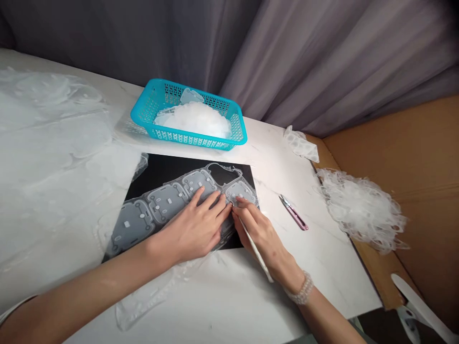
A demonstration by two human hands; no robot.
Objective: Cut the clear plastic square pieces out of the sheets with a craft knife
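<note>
1. Left hand (193,224) — fingers spread, pressing flat on a clear moulded sheet (165,203), gripping nothing, pinning it to a black mat (158,179)
2. Right hand (260,229) — curled closed around a white stick (256,251), fingertips right at the sheet's end cell
3. That's the work right now, at the sheet's end, between both hands
4. Beyond the hands, a blue basket (161,102) of clear pieces; right of them, snips (293,212) and a scrap pile (362,212)

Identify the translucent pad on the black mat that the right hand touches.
The rightmost pad: the right hand touches its near edge; the left hand lies on the next pad.
</note>
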